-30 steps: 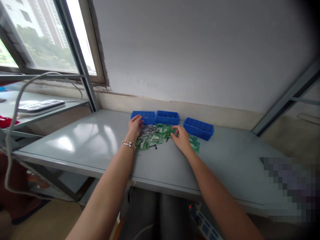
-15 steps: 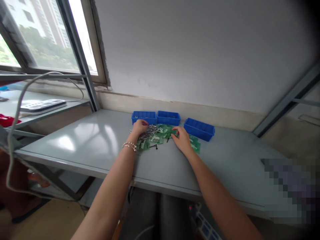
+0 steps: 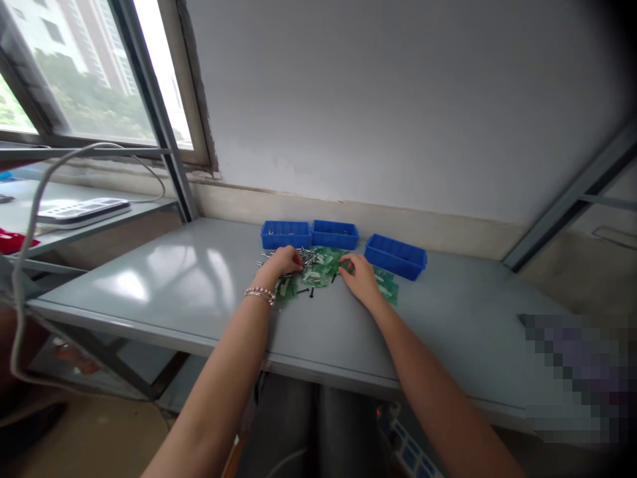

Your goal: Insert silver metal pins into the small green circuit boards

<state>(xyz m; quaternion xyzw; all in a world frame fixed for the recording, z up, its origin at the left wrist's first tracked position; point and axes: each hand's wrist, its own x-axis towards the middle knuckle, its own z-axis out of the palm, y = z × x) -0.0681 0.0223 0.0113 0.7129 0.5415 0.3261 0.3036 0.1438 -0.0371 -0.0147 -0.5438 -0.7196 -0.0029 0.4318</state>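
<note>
My left hand (image 3: pixel 285 262) is over a pile of silvery metal screws or rods (image 3: pixel 269 255), fingers drawn together. Whatever they pinch is too small to make out. To the right, my right hand (image 3: pixel 359 273) rests beside the small green plastic bags (image 3: pixel 322 257), its thumb and forefinger curved with a gap between them and nothing visible in it. More green bags (image 3: pixel 387 285) lie partly under that wrist. Several dark screws (image 3: pixel 311 292) lie loose in front of the bags, one of them a dark screw (image 3: pixel 334 278) near my right thumb.
Behind the pile stand a left blue bin (image 3: pixel 286 243) with small metal parts, a middle blue bin (image 3: pixel 334 243) and a right blue bin (image 3: pixel 395 264). A white device (image 3: pixel 84 212) sits on the side table. A pale cable (image 3: pixel 20 285) loops at the left.
My left hand has moved slightly right and toward me over the metal pile. My right hand has stayed nearly in place beside the green bags.
</note>
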